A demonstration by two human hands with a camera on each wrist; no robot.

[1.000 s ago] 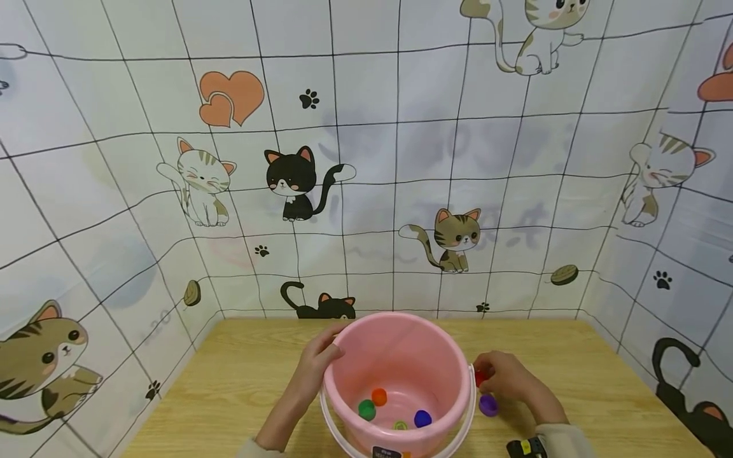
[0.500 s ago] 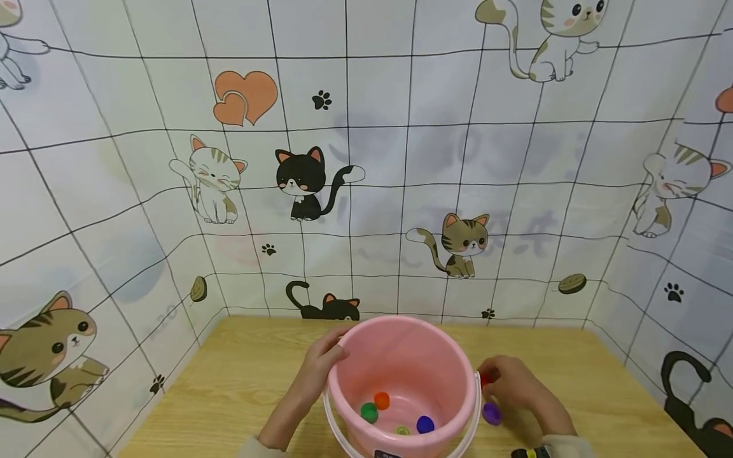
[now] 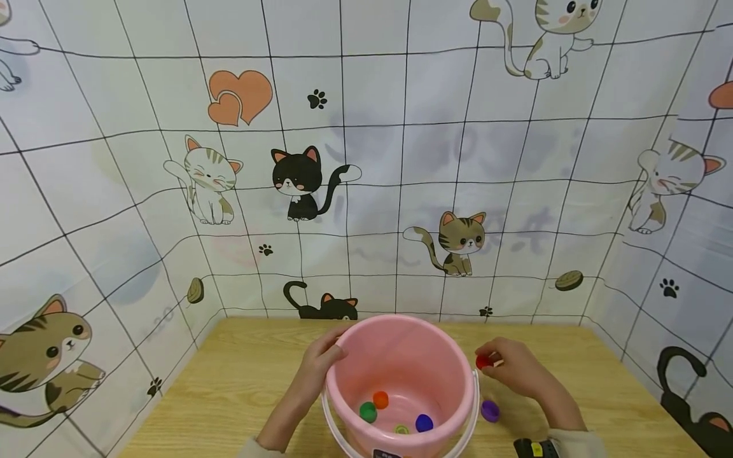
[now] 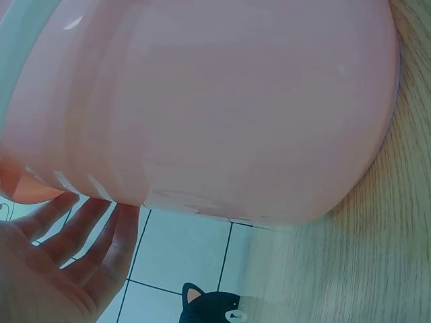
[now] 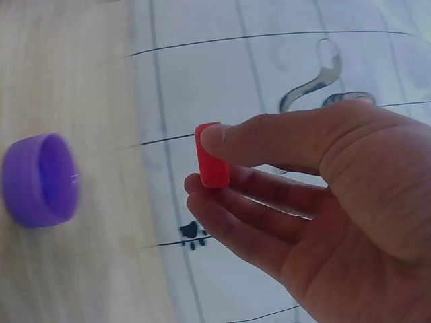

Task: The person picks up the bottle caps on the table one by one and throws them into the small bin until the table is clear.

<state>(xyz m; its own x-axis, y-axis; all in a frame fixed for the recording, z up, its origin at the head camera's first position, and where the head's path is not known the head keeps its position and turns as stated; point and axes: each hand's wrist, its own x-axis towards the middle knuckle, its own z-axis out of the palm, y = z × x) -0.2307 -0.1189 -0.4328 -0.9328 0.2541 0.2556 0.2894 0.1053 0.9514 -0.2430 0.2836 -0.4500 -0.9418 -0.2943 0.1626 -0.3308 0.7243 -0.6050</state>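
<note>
A pink bucket [image 3: 395,331] stands on the wooden table, with its open mouth tipped toward me in the head view. My left hand [image 3: 317,364] grips its left rim, thumb at the edge and fingers [image 4: 94,232] against the outer wall. To the right of the bucket, my right hand [image 3: 518,367] pinches a red bottle cap [image 5: 213,161] between thumb and fingers. Below that hand lies a purple bottle cap [image 3: 490,411] on the table. Inside the bucket are green [image 3: 368,412], orange [image 3: 380,399], blue [image 3: 424,423] and yellow-green [image 3: 402,429] caps.
The bucket's white handle [image 3: 471,423] hangs down along its front. Behind the wooden table [image 3: 240,369] rises a cat-print wall covering [image 3: 372,254], which also closes off both sides.
My right hand has lifted the red bottle cap and moved slightly up and away from the purple one. The left hand keeps its place on the bucket. The head view shifted slightly.
</note>
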